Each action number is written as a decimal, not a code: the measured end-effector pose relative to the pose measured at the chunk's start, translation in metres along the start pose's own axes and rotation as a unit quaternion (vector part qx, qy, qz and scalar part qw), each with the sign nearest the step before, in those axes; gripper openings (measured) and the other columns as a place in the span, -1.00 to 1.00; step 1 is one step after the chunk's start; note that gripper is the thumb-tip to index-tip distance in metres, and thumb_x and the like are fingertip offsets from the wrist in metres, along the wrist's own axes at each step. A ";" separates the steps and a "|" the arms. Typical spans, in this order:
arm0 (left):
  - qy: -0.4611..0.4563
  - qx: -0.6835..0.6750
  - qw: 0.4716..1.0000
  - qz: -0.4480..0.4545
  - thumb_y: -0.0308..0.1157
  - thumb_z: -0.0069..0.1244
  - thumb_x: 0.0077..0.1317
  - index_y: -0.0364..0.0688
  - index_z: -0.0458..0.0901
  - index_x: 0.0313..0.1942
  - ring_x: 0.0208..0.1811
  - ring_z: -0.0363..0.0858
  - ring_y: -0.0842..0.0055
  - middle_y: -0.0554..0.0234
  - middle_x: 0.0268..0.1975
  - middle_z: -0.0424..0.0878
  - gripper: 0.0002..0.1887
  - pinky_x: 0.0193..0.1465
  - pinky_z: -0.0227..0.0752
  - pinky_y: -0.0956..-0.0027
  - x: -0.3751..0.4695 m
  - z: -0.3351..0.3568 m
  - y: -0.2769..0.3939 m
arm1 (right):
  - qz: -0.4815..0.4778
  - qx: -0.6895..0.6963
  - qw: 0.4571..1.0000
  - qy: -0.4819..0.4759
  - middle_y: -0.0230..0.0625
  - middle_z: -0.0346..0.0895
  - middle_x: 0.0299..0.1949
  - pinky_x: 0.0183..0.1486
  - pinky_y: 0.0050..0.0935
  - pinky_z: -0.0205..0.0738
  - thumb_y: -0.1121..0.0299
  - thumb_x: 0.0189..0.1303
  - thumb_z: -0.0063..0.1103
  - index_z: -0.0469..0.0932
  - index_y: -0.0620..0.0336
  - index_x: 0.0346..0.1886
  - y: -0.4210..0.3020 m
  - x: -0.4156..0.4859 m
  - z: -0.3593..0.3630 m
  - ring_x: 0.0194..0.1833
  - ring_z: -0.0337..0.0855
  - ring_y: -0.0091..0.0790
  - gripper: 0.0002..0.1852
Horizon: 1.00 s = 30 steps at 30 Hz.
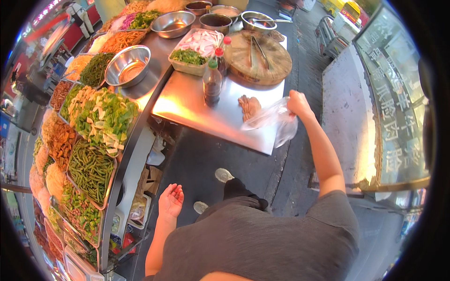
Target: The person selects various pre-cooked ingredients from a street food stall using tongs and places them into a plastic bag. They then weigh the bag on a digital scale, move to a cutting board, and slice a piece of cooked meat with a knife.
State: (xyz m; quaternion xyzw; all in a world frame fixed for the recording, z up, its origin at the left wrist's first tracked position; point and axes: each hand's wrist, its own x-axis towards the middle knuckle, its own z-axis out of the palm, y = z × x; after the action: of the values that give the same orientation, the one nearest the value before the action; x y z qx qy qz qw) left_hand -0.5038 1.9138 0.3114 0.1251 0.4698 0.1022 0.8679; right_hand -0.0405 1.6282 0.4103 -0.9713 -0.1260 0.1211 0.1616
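Observation:
My right hand (pixel 298 103) grips a clear plastic bag (pixel 264 117) over the right edge of the steel table (pixel 197 98). The bag hangs loosely and looks thin; I cannot tell whether anything is inside. Just left of it a crumpled brown cloth (pixel 250 106) lies on the steel, partly behind the plastic. My left hand (pixel 171 201) is held low beside the counter, palm up, fingers slightly curled, with nothing in it. Behind the cloth stands a round wooden chopping block (pixel 258 59) with metal tongs (pixel 259 52) resting on top.
Bottles (pixel 212 84) of dark liquid stand near the table's middle. A plastic tub (pixel 190 68) holds sliced onion and green herbs. Steel bowls (pixel 128 66) and trays of green beans (pixel 92 170) and other dishes line the left counter. A glass panel bearing writing (pixel 393 95) rises at right.

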 end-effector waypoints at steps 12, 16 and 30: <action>0.116 -0.133 0.974 0.146 -0.39 -0.05 0.37 -0.33 0.55 -0.18 -0.26 0.63 0.40 0.04 -0.19 0.65 -0.83 -0.16 0.59 0.34 -0.086 0.013 -0.076 | -0.070 0.679 0.687 -0.248 -0.34 0.57 -0.03 0.04 -0.37 0.51 0.23 0.39 -0.04 0.47 0.15 0.11 -0.019 0.215 0.232 -0.04 0.57 -0.38 -0.68; 0.242 -0.175 0.941 0.157 -0.39 -0.03 0.36 -0.30 0.55 -0.20 -0.25 0.63 0.38 0.06 -0.19 0.65 -0.85 -0.14 0.58 0.31 -0.138 -0.033 -0.103 | -0.152 0.592 0.726 -0.315 -0.44 0.53 -0.16 -0.10 -0.55 0.45 0.22 0.38 -0.09 0.50 0.07 0.12 0.049 0.267 0.251 -0.18 0.51 -0.48 -0.67; 0.356 -0.004 0.904 0.237 -0.35 0.03 0.33 -0.25 0.53 -0.19 -0.23 0.61 0.53 0.23 -0.24 0.60 -0.83 -0.17 0.59 0.40 -0.367 -0.287 -0.164 | -0.375 0.561 0.639 0.369 -0.20 0.34 0.16 0.01 0.03 0.35 -0.07 0.28 0.15 0.30 0.07 0.28 -0.231 -0.300 0.016 0.13 0.40 -0.15 -0.38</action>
State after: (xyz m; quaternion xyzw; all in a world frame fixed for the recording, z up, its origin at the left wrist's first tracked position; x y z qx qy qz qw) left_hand -0.9324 1.6845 0.3987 0.1847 0.7036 0.3441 0.5937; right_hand -0.3745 1.7595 0.5336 -0.5269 -0.3175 -0.2707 0.7405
